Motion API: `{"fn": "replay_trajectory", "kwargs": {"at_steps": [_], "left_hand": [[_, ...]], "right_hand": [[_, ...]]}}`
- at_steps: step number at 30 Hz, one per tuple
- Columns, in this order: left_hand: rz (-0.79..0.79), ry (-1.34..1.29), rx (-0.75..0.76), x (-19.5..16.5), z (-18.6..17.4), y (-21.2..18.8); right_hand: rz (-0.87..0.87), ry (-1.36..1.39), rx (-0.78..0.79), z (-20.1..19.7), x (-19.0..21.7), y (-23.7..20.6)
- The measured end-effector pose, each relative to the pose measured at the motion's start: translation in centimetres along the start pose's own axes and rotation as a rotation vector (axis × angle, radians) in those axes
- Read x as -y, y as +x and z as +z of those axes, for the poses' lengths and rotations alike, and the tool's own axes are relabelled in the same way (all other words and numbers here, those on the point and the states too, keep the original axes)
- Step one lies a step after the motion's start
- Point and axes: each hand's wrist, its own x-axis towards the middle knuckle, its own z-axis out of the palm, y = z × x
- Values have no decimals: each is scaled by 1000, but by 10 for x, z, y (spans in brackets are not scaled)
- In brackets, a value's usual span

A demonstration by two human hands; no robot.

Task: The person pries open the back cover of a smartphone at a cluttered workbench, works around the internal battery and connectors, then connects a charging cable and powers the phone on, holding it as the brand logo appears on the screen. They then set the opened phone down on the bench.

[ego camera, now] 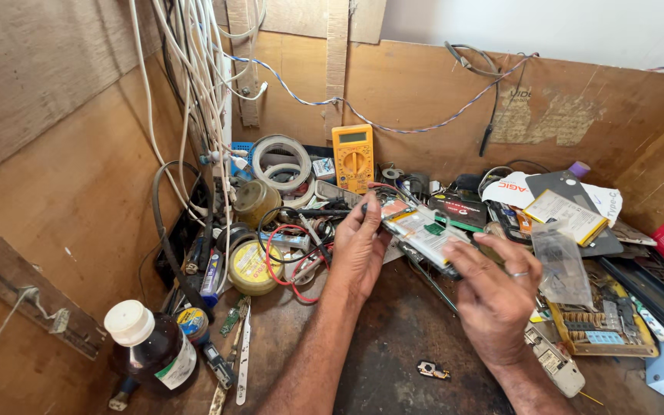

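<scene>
An opened phone [424, 234] with its back off, showing a silvery battery and a small green board, is held above a dark workbench [393, 346]. My left hand [359, 246] grips its left end with fingers curled round the edge. My right hand [493, 296], wearing a ring, holds the phone's right end from below, its fingers spread. A small loose part [432, 371] lies on the bench below my hands.
A yellow multimeter [353, 157] leans on the back wall beside tape rolls [282, 165]. A brown bottle with a white cap [151, 346] stands front left. Red and black wires [293, 261], round tins, circuit boards [597, 319], a clear plastic bag [562, 265] and white cables [201, 92] crowd the bench.
</scene>
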Motion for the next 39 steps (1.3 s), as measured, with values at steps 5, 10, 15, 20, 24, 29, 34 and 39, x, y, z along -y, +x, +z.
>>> {"fn": "replay_trajectory", "kwargs": {"at_steps": [5, 10, 15, 20, 24, 29, 34, 39], "left_hand": [[-4, -210, -50, -8, -3, 0], [-17, -187, -27, -16, 6, -7], [-9, 66, -6, -10, 19, -19], [0, 99, 28, -8, 26, -25], [56, 191, 7, -3, 25, -27], [70, 262, -32, 2, 16, -26], [55, 262, -82, 4, 12, -20], [86, 209, -107, 2, 6, -14]], "right_hand": [[-161, -54, 84, 2, 7, 0], [-253, -69, 124, 5, 14, -1], [-241, -85, 151, 6, 15, -2], [-235, -51, 211, 7, 13, -2], [-224, -8, 273, 8, 14, -1], [-200, 31, 330, 9, 14, 1], [-198, 61, 358, 9, 13, 5], [-214, 150, 299, 6, 12, 8]]}}
